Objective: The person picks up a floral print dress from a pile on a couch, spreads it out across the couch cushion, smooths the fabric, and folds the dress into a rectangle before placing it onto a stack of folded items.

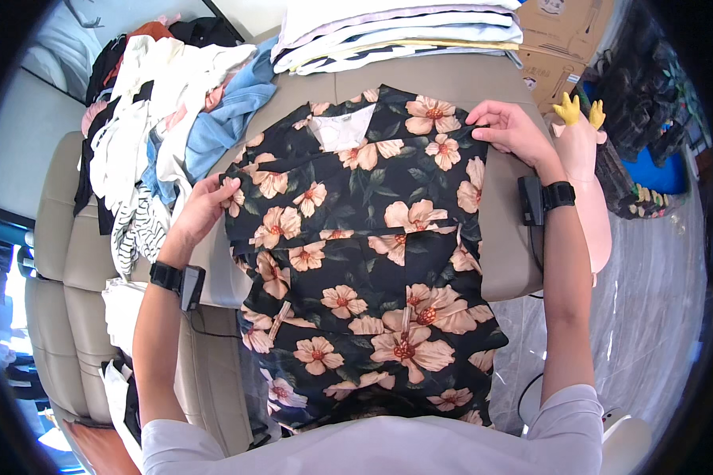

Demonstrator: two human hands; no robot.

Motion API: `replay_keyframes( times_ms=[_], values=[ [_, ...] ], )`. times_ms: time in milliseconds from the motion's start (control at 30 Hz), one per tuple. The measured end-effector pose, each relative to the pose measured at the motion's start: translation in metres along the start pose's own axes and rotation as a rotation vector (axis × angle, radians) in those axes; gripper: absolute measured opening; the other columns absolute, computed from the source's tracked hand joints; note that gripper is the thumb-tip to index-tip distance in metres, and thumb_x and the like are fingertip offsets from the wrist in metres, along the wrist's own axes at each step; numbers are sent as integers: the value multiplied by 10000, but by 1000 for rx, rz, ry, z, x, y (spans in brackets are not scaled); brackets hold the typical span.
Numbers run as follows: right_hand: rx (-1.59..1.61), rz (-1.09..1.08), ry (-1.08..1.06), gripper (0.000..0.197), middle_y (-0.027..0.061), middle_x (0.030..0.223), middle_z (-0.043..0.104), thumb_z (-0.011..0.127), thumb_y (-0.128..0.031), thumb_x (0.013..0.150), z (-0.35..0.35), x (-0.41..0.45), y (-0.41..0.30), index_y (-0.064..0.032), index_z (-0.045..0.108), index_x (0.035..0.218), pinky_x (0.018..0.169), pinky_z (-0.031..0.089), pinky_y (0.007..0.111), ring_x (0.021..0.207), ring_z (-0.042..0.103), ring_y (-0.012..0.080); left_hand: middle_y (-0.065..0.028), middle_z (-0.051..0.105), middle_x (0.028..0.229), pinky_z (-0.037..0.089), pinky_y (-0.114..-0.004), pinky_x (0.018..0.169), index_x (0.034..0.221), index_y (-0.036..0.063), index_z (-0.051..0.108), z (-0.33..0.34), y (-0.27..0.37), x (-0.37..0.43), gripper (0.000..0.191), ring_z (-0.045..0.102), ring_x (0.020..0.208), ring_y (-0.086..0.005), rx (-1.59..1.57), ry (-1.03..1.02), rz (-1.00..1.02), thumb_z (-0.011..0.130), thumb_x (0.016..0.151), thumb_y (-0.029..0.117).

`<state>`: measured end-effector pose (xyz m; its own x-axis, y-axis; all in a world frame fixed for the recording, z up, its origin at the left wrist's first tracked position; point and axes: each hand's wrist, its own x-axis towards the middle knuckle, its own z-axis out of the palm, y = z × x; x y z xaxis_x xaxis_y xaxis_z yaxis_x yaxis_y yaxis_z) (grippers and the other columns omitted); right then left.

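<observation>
A black garment with large peach flowers (pixel 356 202) lies spread in front of me, partly on a beige leather seat (pixel 511 237), its lower part hanging over the front edge towards my body. A white patch shows inside its neckline, and several folds run across its middle. My left hand (pixel 205 205) pinches its left edge between thumb and fingers. At the upper right corner, my right hand (pixel 508 132) grips the cloth with thumb and fingertips. Each wrist wears a black strap with a small box.
Folded clothes are stacked (pixel 392 35) at the back of the seat. On the left lies a loose heap of clothes (pixel 154 107) with blue denim (pixel 226 116). Cardboard boxes (pixel 552 53) stand back right, near a pink toy with yellow feet (pixel 576 148). A cable hangs from each wrist box.
</observation>
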<state>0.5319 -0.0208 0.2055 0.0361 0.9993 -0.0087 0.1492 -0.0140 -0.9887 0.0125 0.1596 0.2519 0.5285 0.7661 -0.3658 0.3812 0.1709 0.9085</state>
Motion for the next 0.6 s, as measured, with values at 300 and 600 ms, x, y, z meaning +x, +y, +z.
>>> replay_keyframes(
  times_ms=[300,600],
  values=[
    [-118,5,96,182,-90,737,581,734,-109,886,-3,6,13,-75,660,1048,479,306,176,561,409,-2,-25,670,809,458,-201,555,1009,18,584,25,-23,-5,187,589,643,-57,167,358,242,611,1002,202],
    [-637,-287,378,600,-24,863,454,878,-250,715,72,-83,-51,-90,591,1217,590,386,231,666,413,80,35,594,767,390,-207,603,906,42,592,27,-43,1,237,500,678,-34,281,427,218,615,1004,256]
  ],
)
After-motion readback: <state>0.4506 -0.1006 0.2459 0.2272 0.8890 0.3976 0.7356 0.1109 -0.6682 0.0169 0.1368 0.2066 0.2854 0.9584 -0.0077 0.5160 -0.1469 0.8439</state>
